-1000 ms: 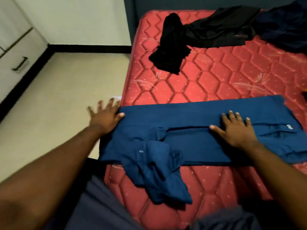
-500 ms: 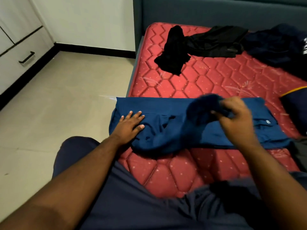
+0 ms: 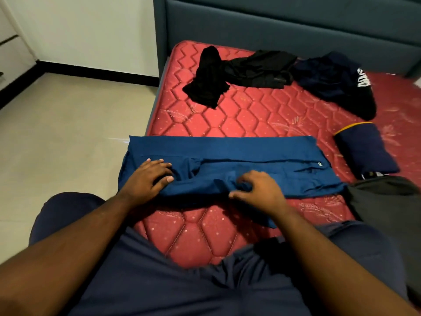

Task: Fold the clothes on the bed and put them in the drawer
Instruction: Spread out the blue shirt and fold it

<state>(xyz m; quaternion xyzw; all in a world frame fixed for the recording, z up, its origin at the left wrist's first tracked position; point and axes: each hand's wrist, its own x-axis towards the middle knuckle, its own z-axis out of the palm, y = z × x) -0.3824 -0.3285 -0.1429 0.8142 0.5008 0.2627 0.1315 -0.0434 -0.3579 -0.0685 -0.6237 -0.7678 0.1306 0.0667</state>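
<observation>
A blue shirt point(image 3: 250, 153) lies folded into a long strip across the near part of the red mattress point(image 3: 250, 117). My left hand point(image 3: 148, 176) rests flat on the shirt's left end, fingers spread. My right hand point(image 3: 257, 190) sits at the shirt's near edge in the middle, with its fingers curled into the cloth of the sleeve. A bit of blue cloth hangs below my right wrist.
Black clothes point(image 3: 227, 74) and a dark navy garment with white print point(image 3: 337, 80) lie at the far side. A folded navy item with a yellow edge point(image 3: 362, 149) and a dark grey one point(image 3: 387, 201) lie on the right. A teal headboard point(image 3: 296, 30) stands behind. Floor lies to the left.
My right hand has brought the sleeve down from mid-air onto the shirt's near edge. My left hand has stayed on the left end. The view has tilted up.
</observation>
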